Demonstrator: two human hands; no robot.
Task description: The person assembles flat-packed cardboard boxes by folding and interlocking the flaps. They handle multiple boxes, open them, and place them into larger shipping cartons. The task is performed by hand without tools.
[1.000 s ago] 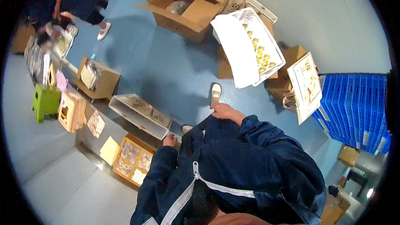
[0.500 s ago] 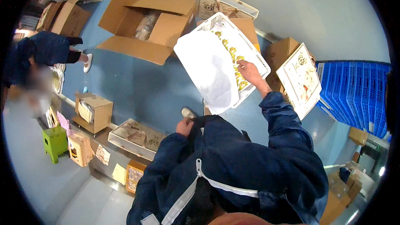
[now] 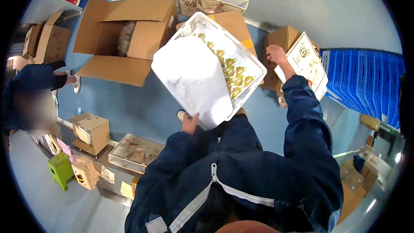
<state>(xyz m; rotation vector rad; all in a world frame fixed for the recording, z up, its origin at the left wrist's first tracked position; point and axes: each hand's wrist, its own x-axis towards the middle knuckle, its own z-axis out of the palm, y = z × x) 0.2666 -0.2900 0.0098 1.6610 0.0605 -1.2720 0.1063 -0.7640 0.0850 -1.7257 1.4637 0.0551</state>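
Along the near left edge of the white basket [image 3: 263, 71], the left hand [image 3: 189, 124] is set against the white sheet [image 3: 187, 75]; whether its grip is actually closed on anything can't be told. Off past the basket's right side, the right hand [image 3: 276, 54] is held half open, fingers loosely curled, nothing seen in it, near a brown carton [image 3: 282, 36] and a cream printed panel [image 3: 307, 60]. Best guess: basket being steadied with the left, right reaching free. For any shifting, a second hold on the right rim would be called for, kept level, since rows of small yellow-green pieces [image 3: 233, 72] are only part-covered. Blue floor [image 3: 129, 105] is seen around, with an open carton [image 3: 148, 45] far left, blue crates [image 3: 362, 82] stacked right, a green stool [image 3: 61, 169] near left and a co-worker [image 3: 23, 80] at the left edge.
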